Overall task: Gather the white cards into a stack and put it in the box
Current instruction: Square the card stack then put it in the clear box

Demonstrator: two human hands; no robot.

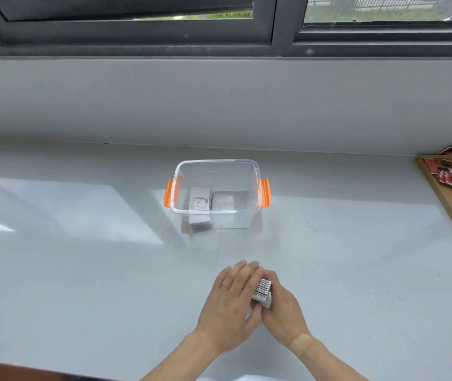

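A stack of white cards (262,292) stands on edge on the glossy white table, squeezed between both hands. My left hand (227,298) presses flat against its left side, and my right hand (279,306) wraps its right side, a plaster on the wrist. Only the stack's top edge shows. Farther back at the centre stands a clear plastic box (180,171) with orange handles. Inside it lie a white card stack (200,202) with a printed word on top and a darker one beside it.
A wooden tray (444,199) with several red packets sits at the right edge of the table. A grey wall and window frames rise behind the box. A dark edge runs along the near left corner.
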